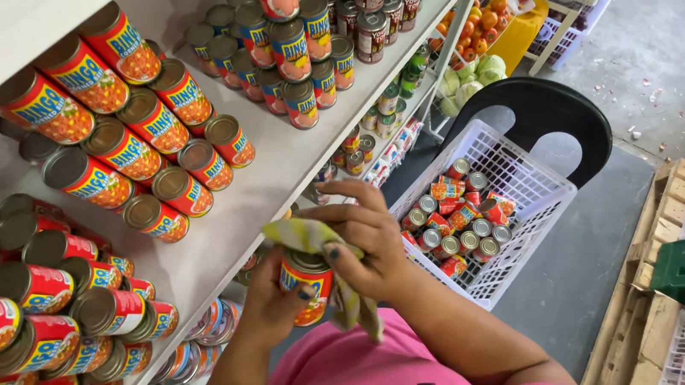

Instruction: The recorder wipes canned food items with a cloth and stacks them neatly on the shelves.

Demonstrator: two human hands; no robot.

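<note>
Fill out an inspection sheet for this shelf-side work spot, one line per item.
Surface: white shelf with stacked rows of cans lying on their sides.
Job's things: one red-labelled can held upright; yellow-green cloth pressed on its lid.
Clutter: white basket holding loose small cans, resting on a black chair.
Hands: left hand grips the can from below; right hand holds the cloth against the can's top.
Cables: nothing seen.
Surroundings: grey floor with scraps, wooden pallets, white and green crates at right, produce in a yellow bin beyond the shelf.
</note>
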